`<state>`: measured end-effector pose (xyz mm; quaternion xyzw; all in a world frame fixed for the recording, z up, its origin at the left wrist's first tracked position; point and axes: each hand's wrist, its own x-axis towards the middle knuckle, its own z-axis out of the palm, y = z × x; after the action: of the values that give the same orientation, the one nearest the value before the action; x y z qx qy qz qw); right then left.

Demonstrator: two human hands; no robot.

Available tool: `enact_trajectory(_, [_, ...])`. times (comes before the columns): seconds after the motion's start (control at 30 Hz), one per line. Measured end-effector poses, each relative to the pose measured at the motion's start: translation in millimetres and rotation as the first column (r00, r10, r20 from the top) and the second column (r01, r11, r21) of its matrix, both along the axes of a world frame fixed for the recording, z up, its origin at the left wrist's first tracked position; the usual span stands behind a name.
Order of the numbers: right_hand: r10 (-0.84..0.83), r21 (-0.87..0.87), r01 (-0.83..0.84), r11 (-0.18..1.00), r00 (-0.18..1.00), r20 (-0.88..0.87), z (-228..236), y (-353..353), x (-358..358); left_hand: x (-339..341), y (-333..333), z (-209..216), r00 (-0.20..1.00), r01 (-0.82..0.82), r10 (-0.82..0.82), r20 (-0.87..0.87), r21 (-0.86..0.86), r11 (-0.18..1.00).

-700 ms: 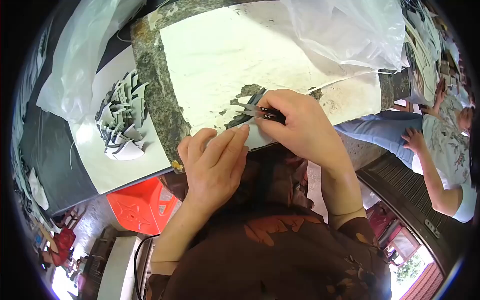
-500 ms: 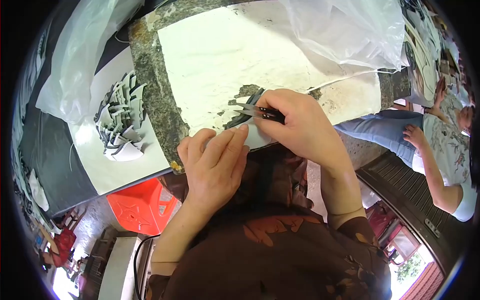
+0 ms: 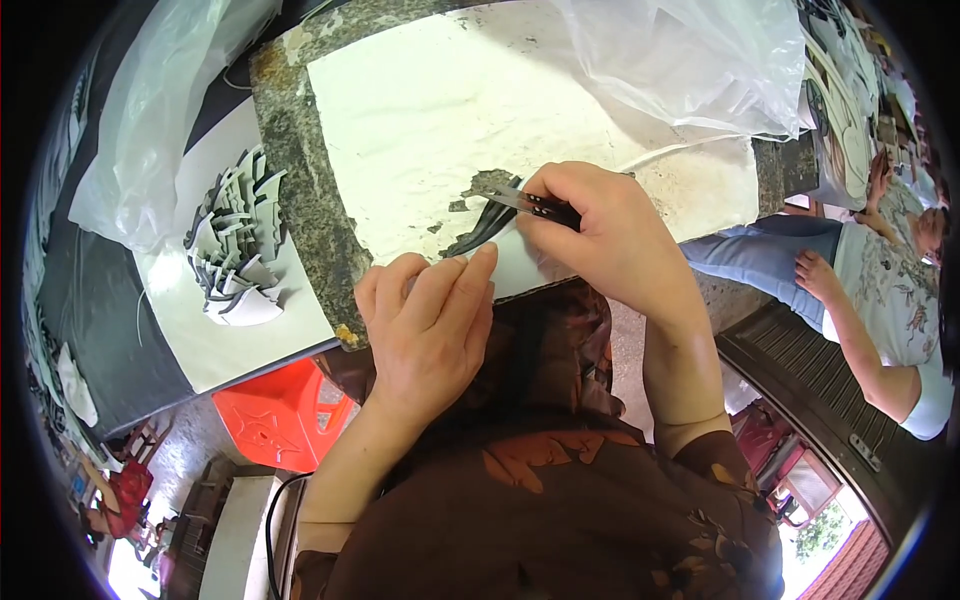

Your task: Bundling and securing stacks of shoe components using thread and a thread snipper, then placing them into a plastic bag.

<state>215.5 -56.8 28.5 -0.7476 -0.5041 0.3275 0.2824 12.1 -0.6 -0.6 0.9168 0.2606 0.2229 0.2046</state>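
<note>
Many cut grey curved pieces point(image 3: 235, 240) are already piled aside; one dark strip point(image 3: 478, 228) is being trimmed by the small blade point(image 3: 515, 198) gripped in the right hand point(image 3: 600, 235), while the left hand point(image 3: 430, 320) is pressed flat, holding nothing.

**Grey, white and a splash of orange**

The table point(image 3: 300, 190) was speckled dark grey-green stone, overlaid by a white sheet point(image 3: 450, 120) with ragged worn patches. The tool point(image 3: 545, 205) in the right hand point(image 3: 610, 240) was dark with a silvery blade. Cut pieces point(image 3: 235, 240) were grey and white. A stool point(image 3: 285, 415) was bright orange. The person's garment point(image 3: 560, 500) was dark brown with rust-orange leaf patterns.
</note>
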Motion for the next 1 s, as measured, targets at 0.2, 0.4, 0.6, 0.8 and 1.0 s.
enact_trajectory(0.2, [-0.016,0.002,0.016,1.0,1.0,-0.001,0,2,2,3,1,1,1.0,0.01,-0.011,-0.019,-0.011,1.0])
enact_trajectory(0.4, [-0.023,-0.028,0.023,0.999,1.0,-0.003,0,5,5,6,2,3,0.999,0.025,-0.025,-0.048,-0.005,1.0])
enact_trajectory(0.6, [-0.023,-0.019,0.024,1.0,1.0,0.019,-3,5,13,11,5,7,0.995,0.055,-0.056,-0.088,-0.015,0.998])
enact_trajectory(0.8, [-0.047,-0.029,0.047,0.998,0.999,0.002,-3,5,16,19,7,14,0.986,0.071,-0.077,-0.148,-0.045,0.996])
enact_trajectory(1.0, [-0.076,-0.046,0.076,0.996,0.997,-0.004,-5,2,19,24,7,20,0.971,0.069,-0.082,-0.225,-0.068,0.995])
